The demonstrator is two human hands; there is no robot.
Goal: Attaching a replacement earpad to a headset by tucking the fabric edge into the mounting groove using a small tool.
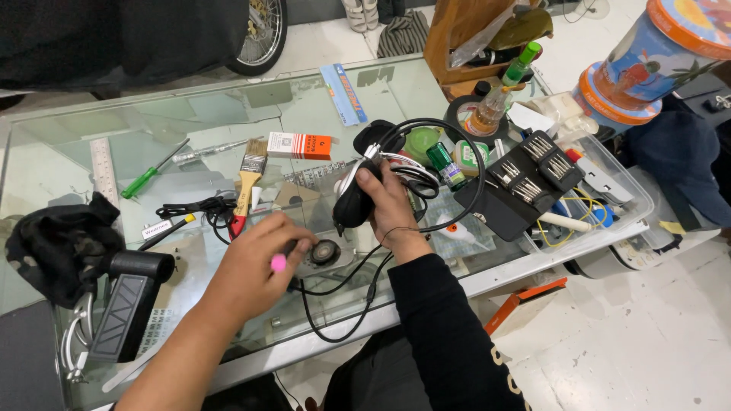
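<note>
My right hand grips a black headphone ear cup upright over the glass table, with the headband and black cable looping behind it. My left hand holds a small tool with a pink end, its tip pointing toward a round speaker part lying on the glass just below the ear cup. More black cable trails off the table's front edge.
On the glass table lie a paintbrush, a green screwdriver, a steel ruler, an orange box, a black bit case, glue bottles, a black cloth and a black handheld device. A clear bin stands at right.
</note>
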